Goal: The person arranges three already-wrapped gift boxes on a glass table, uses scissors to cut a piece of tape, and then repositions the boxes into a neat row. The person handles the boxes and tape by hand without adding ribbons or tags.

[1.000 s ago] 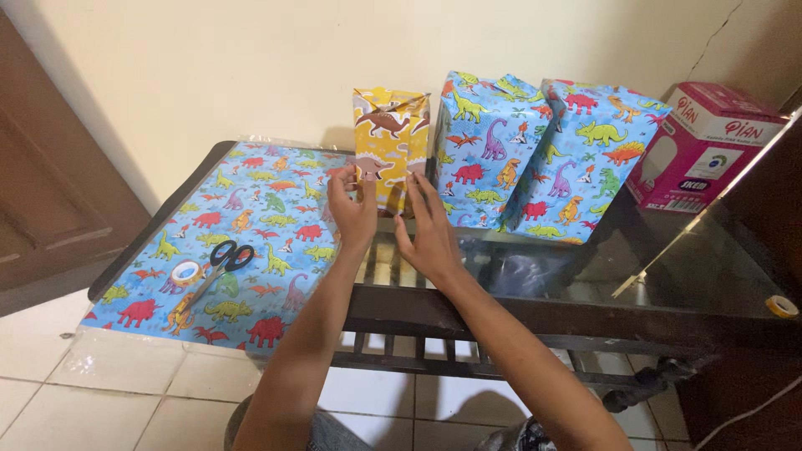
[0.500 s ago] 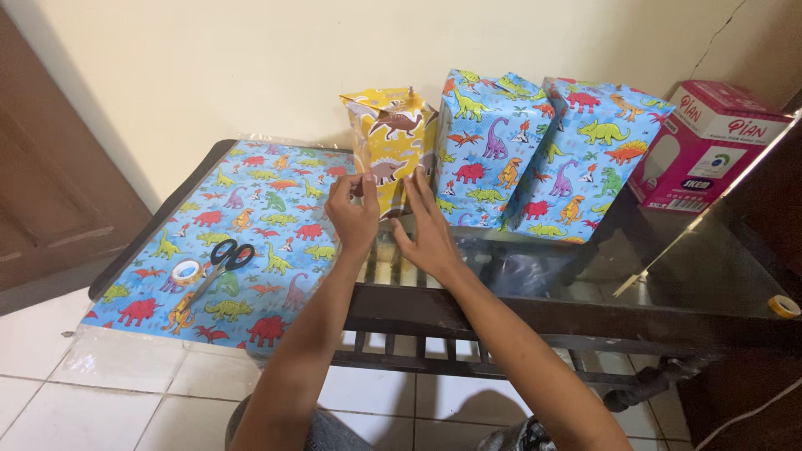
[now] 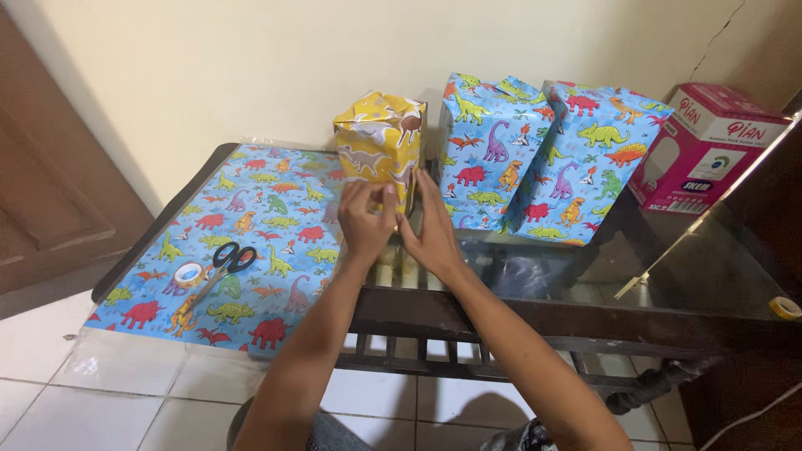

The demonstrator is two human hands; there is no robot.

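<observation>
A box wrapped in yellow dinosaur paper (image 3: 380,146) stands upright on the glass table (image 3: 585,276). My left hand (image 3: 365,221) pinches the lower front edge of its wrapping, thumb and fingers together. My right hand (image 3: 432,234) lies against the box's lower right side, fingers extended along the paper. Both hands cover the bottom of the yellow box.
A blue dinosaur wrapping sheet (image 3: 242,234) covers the table's left part, with black-handled scissors (image 3: 219,269) and a tape roll (image 3: 189,274) on it. Two blue-wrapped packages (image 3: 493,154) (image 3: 585,163) stand behind on the right, then a pink carton (image 3: 706,150). Another tape roll (image 3: 785,307) lies far right.
Both hands stay on the bottom of the yellow box; the fingers have shifted slightly on the paper. The view has drifted a little, so the box sits lower in the frame.
</observation>
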